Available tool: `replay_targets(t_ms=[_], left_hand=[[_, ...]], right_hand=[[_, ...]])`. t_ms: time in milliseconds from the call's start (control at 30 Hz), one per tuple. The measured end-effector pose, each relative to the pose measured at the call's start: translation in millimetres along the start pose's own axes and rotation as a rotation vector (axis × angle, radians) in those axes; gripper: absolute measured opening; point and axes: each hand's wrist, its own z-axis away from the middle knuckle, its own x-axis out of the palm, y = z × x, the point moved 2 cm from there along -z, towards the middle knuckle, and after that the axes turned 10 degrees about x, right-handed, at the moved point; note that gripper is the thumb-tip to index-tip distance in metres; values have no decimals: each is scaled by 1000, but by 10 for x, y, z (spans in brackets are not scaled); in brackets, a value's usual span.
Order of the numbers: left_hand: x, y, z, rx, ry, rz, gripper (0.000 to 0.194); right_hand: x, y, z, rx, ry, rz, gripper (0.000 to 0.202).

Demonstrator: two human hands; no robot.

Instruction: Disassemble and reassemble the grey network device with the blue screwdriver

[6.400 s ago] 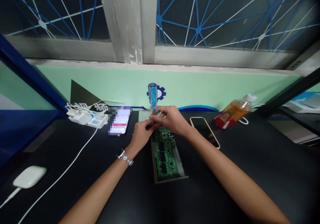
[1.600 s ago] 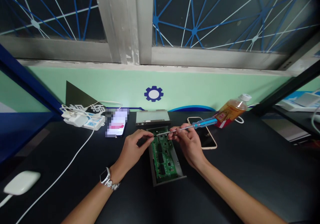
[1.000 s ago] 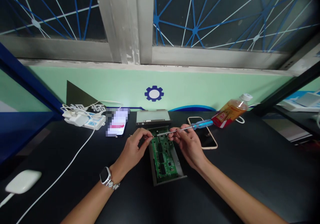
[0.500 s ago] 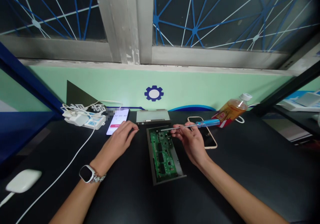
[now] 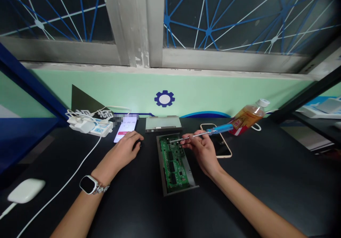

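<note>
Head view: my right hand (image 5: 204, 151) holds a blue-handled metal screwdriver (image 5: 214, 129). Whether my left hand (image 5: 123, 152) grips anything, I cannot tell.

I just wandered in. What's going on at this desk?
Someone is holding a blue-handled screwdriver in their right hand, its tip over the far end of a green circuit board set in an open metal case. Whether it touches the board, I can't tell. The left hand is loosely open by a lit phone. A flat metal piece lies behind the case.
</note>
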Motion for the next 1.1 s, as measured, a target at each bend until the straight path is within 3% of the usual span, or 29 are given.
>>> replay_targets(t_ms=[367, 633, 767, 900, 1000, 1100], left_hand=[[136, -46, 53, 65, -8, 7, 21], [101, -32, 22, 74, -20, -37, 20], [-74, 304, -60, 119, -20, -114, 28], [-203, 834, -180, 287, -191, -124, 48], [-223, 1095, -264, 347, -300, -147, 40], [-203, 1185, -340, 373, -386, -162, 30]], right_hand=[[21, -13, 15, 10, -9, 10, 31], [31, -44, 19, 7, -12, 8, 31], [17, -110, 12, -3, -10, 14, 31], [-9, -175, 7, -2, -6, 8, 30], [-22, -209, 4, -12, 8, 1, 28], [-29, -239, -1, -25, 18, -2, 27]])
